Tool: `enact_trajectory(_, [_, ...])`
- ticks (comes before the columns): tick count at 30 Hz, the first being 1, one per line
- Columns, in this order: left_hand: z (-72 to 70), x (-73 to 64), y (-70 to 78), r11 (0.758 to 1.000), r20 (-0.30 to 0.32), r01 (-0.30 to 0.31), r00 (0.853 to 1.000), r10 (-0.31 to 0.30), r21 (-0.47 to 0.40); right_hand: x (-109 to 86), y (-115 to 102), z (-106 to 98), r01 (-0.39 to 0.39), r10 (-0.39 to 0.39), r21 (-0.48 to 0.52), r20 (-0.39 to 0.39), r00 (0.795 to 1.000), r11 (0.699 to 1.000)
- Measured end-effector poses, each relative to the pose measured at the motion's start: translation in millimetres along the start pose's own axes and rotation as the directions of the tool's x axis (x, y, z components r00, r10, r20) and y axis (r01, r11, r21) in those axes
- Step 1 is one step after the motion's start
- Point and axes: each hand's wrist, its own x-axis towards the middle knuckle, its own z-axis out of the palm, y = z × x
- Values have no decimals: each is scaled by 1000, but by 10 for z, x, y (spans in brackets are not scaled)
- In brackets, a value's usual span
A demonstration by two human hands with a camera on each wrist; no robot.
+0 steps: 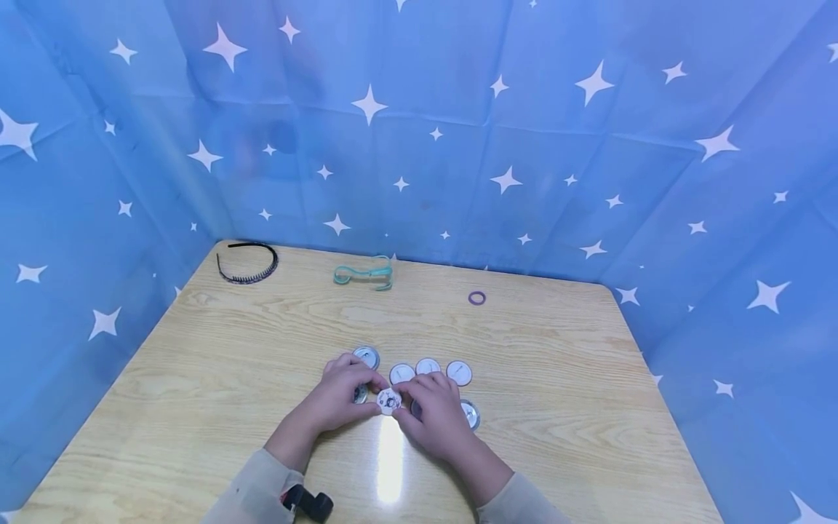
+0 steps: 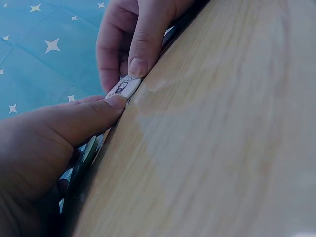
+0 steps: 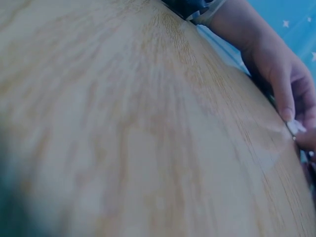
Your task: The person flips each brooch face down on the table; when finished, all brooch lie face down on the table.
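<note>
Near the table's middle, both hands meet at a small white round badge (image 1: 389, 402) printed with a dark figure. My left hand (image 1: 337, 397) pinches its left edge between thumb and fingers. On the opposite edge, my right hand (image 1: 440, 416) grips it the same way. The left wrist view shows the badge (image 2: 124, 88) as thin and slightly tilted, with both thumbs on its near rim. Behind the hands lie several round discs, among them a white disc (image 1: 460, 372) with a thin dark line and a silvery disc (image 1: 366, 356). Other discs are partly hidden by the hands.
Along the back of the wooden table (image 1: 556, 349) lie a black toothed headband (image 1: 252, 278), a teal hair claw clip (image 1: 366, 273) and a purple hair tie (image 1: 476, 298). A blue curtain (image 1: 432, 160) with white stars hangs behind the table and at its sides.
</note>
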Motion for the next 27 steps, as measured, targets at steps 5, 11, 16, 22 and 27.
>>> enact_trajectory(5, [13, -5, 15, 1000, -15, -3, 1000, 3, -10, -6, 11, 25, 4, -4, 22, -28, 1000, 1000])
enact_trajectory(11, [10, -2, 29, 1000, -14, 11, 1000, -11, -20, -7, 12, 29, 5, -1, 72, -57, 998, 997])
enact_trajectory(16, [14, -3, 23, 1000, -20, 9, 1000, -10, -28, -11, 20, 34, 8, -1, 98, -73, 997, 995])
enact_trajectory(22, [16, -11, 21, 999, -29, 9, 1000, -11, -53, -15, 26, 40, 11, 1, 127, -89, 996, 992])
enact_trajectory(27, [34, -3, 5, 998, -50, -9, 999, 6, -67, -13, 28, 43, 23, -5, 146, -121, 993, 989])
